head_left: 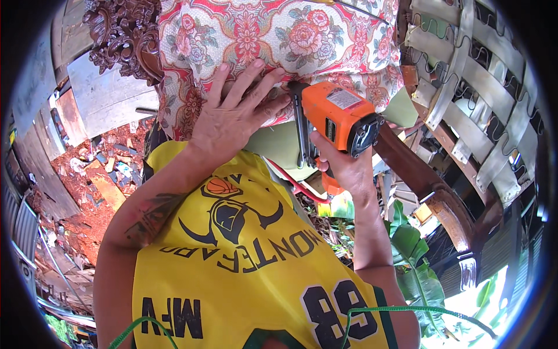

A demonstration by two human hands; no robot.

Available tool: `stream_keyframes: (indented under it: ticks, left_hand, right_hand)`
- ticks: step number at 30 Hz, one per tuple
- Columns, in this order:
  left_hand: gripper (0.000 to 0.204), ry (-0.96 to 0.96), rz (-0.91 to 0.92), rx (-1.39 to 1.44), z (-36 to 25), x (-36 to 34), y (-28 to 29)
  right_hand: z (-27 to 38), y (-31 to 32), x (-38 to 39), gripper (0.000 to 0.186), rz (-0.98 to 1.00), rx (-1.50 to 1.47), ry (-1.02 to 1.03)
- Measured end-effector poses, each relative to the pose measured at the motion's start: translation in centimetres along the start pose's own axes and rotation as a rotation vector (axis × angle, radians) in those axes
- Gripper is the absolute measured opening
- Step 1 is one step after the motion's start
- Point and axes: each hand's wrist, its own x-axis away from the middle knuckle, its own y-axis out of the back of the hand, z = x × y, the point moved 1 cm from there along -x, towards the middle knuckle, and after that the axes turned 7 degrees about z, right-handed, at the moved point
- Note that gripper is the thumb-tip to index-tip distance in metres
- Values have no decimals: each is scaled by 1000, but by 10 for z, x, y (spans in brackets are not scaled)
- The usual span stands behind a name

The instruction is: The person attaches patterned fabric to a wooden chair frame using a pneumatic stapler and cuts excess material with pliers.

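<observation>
My left hand (232,116) lies on red, cream and floral upholstery fabric (308,35), fingers slightly bent and apart, pressing near a fold, with the thumb toward the tool's nose. My right hand (349,163) is wrapped round the handle of an orange and black staple gun (337,113), held with its black nose at the fabric's fold just right of my left thumb. Whether the nose touches the fabric is hard to tell. A pale green panel (273,142) shows beneath the fabric, and a red hose (305,189) runs below the gun.
Dark carved wood (119,32) borders the fabric at upper left. A frame with pale webbing and springs (465,70) stands at right, above a curved brown wooden piece (418,186). Boards (99,99) and red debris-strewn ground (93,186) lie at left. Banana leaves (410,244) show at lower right.
</observation>
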Motion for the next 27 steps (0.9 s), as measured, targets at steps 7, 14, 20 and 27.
stream_keyframes:
  ticks: [7,14,20,27]
  left_hand:
    - [48,8,-15,21,-2,0,-1]
    - [49,17,-14,31,-2,0,0]
    - [50,26,-18,55,-2,0,-1]
    - [41,27,-48,82,-2,0,-2]
  right_hand:
    - [25,-3,-1,31,13,67,-169]
    - [22,-4,-6,31,23,170,-46]
    - [22,-5,-3,35,38,182,24]
    - [21,-10,2,36,33,154,-112]
